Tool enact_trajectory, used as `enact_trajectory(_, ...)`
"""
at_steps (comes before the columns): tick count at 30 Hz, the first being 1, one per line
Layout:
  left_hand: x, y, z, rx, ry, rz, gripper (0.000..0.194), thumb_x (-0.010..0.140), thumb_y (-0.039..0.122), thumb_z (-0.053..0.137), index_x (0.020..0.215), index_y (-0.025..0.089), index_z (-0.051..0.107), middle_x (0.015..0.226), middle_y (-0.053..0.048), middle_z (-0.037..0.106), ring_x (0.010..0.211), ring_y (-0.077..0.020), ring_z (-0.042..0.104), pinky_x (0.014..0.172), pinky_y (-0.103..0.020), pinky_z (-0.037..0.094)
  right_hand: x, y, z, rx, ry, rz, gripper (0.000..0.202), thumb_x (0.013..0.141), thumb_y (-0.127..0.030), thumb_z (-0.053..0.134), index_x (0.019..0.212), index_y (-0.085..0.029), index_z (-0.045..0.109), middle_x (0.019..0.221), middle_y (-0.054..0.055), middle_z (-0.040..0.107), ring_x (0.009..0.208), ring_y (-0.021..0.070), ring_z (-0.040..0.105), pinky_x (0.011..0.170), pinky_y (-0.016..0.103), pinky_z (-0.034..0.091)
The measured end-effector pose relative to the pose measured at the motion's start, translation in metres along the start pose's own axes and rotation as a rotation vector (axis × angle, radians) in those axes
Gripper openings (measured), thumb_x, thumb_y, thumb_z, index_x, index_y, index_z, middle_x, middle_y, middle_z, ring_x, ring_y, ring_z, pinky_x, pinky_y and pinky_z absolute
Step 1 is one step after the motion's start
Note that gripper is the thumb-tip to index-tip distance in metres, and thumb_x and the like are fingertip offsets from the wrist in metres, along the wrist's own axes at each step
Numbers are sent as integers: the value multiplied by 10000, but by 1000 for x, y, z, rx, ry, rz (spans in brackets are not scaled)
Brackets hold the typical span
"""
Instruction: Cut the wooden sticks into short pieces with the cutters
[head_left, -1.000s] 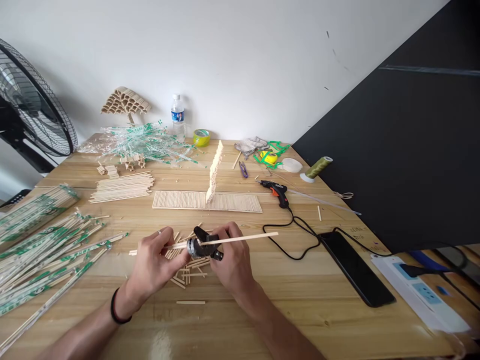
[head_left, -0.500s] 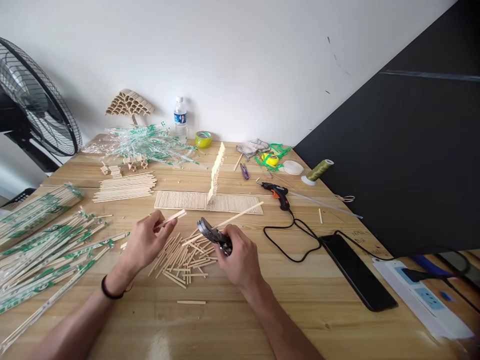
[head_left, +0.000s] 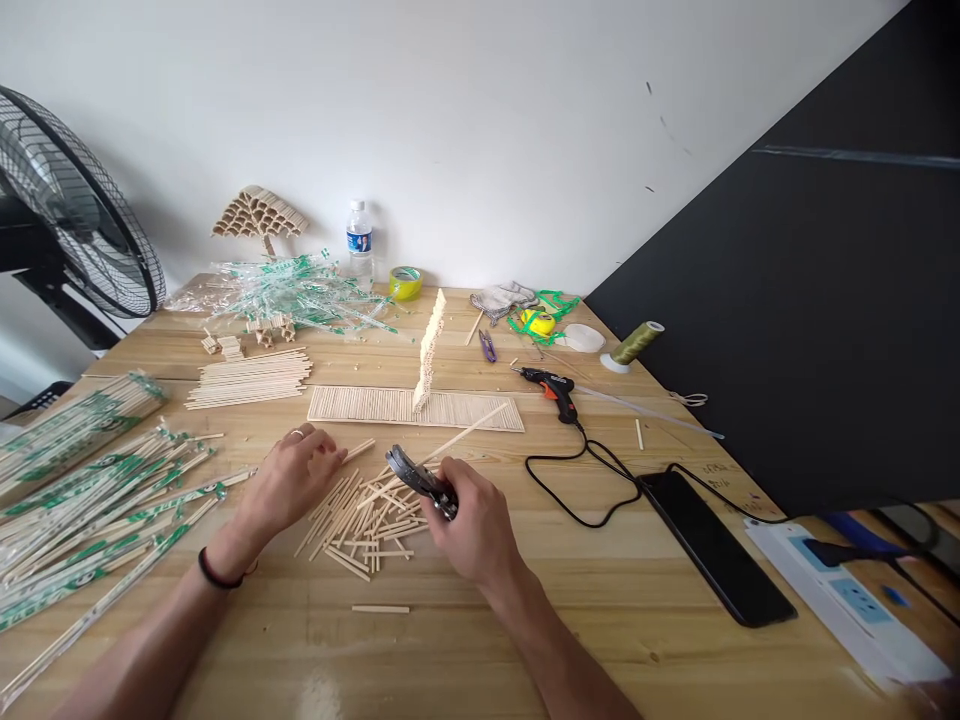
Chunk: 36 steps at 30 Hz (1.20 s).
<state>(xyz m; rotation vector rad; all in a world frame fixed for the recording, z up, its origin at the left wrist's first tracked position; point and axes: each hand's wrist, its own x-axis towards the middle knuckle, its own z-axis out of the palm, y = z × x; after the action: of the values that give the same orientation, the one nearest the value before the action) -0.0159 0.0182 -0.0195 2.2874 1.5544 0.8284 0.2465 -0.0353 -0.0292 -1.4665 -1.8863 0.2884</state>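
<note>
My left hand (head_left: 300,475) hovers at the left edge of a loose pile of short wooden sticks (head_left: 371,520), its fingers loosely apart. Just beyond its fingertips lies a short stick (head_left: 360,451); whether they touch it I cannot tell. My right hand (head_left: 474,520) is wrapped around a metal hand cutter (head_left: 411,470), its curved jaws pointing up and left over the pile. A long thin stick (head_left: 472,428) slants behind the cutter; its grip is hidden. Farther back lies a flat strip of sticks (head_left: 352,404), with a rough upright stick panel (head_left: 429,350) standing across it.
Wrapped chopsticks (head_left: 97,500) cover the left side, near a row of bare sticks (head_left: 247,378). To the right are a glue gun (head_left: 551,390) with its cord, a phone (head_left: 716,545) and a power strip (head_left: 847,590). Plastic wrappers (head_left: 292,290) and a bottle (head_left: 360,245) stand behind.
My left hand has loosened its pinch on short sticks and turned more palm-down near the pile. The cutter in my right hand has shifted slightly left and down; the long stick has also shifted left.
</note>
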Motion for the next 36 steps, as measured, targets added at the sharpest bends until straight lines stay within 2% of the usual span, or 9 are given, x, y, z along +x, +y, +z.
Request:
enact_trajectory(3, -6, 18, -6, -111, 85, 48, 233, 1047, 358, 505, 1076, 189, 663, 978, -70, 695, 844, -192, 648, 755, -315, 526, -2, -2, 2, -38, -36, 5, 162, 797, -199, 640, 808, -249, 487, 743, -3, 640, 612, 181, 575, 570, 273, 357)
enact_trajectory(5, -14, 33, -7, -177, 117, 135, 266, 1065, 300, 467, 1270, 186, 593, 1131, -101, 682, 1000, -213, 659, 870, -346, 539, -3, -6, 3, -77, -75, 9, 186, 767, -173, 680, 822, -244, 517, 780, 11, 672, 639, 191, 603, 586, 279, 370)
enact_trajectory(8, -26, 52, -5, -213, 69, 343, 388, 1046, 250, 479, 1429, 203, 520, 1316, -145, 616, 1206, -264, 614, 992, -405, 527, -6, -12, 7, -114, -138, 9, 218, 733, -153, 723, 866, -235, 570, 830, 30, 709, 685, 210, 641, 608, 288, 389)
enact_trajectory(10, -31, 59, -1, -172, 26, 453, 416, 1021, 254, 526, 1435, 215, 539, 1343, -153, 594, 1234, -290, 597, 1003, -435, 520, -8, -16, 9, -103, -161, 5, 231, 734, -163, 732, 911, -231, 602, 847, 33, 719, 712, 217, 659, 620, 289, 402)
enact_trajectory(12, -32, 63, 3, -116, 21, 501, 386, 1002, 246, 564, 1387, 215, 581, 1297, -148, 614, 1194, -294, 610, 977, -441, 516, -10, -19, 11, -88, -164, 5, 241, 739, -180, 737, 943, -230, 618, 843, 31, 718, 717, 220, 668, 623, 288, 405)
enact_trajectory(17, -28, 65, 10, -51, 114, 545, 253, 987, 151, 607, 1237, 190, 621, 1114, -98, 695, 1052, -239, 661, 898, -380, 481, -13, -20, 12, -137, -180, -20, 221, 745, -173, 717, 936, -220, 616, 810, 34, 705, 659, 214, 652, 588, 290, 365)
enact_trajectory(30, -28, 65, 12, -86, 158, 524, 123, 996, 161, 618, 1116, 181, 638, 1024, -71, 681, 971, -214, 630, 880, -366, 429, -15, -20, 15, -221, -214, 1, 80, 771, -185, 703, 813, -208, 639, 729, 34, 720, 620, 200, 651, 569, 289, 248)
enact_trajectory(33, -28, 62, 12, -133, 122, 449, 154, 1001, 184, 620, 1153, 186, 646, 1055, -70, 675, 988, -212, 624, 894, -369, 428, -12, -18, 14, -240, -228, 20, 135, 726, -169, 729, 829, -207, 650, 760, 41, 742, 644, 211, 671, 571, 290, 254)
enact_trajectory(36, -26, 55, 9, -289, 79, 265, 195, 1043, 240, 553, 1198, 198, 664, 1122, -86, 660, 1078, -223, 614, 931, -367, 460, -8, -15, 13, -223, -231, 19, 162, 706, -156, 740, 826, -210, 646, 778, 39, 752, 651, 213, 678, 570, 285, 287)
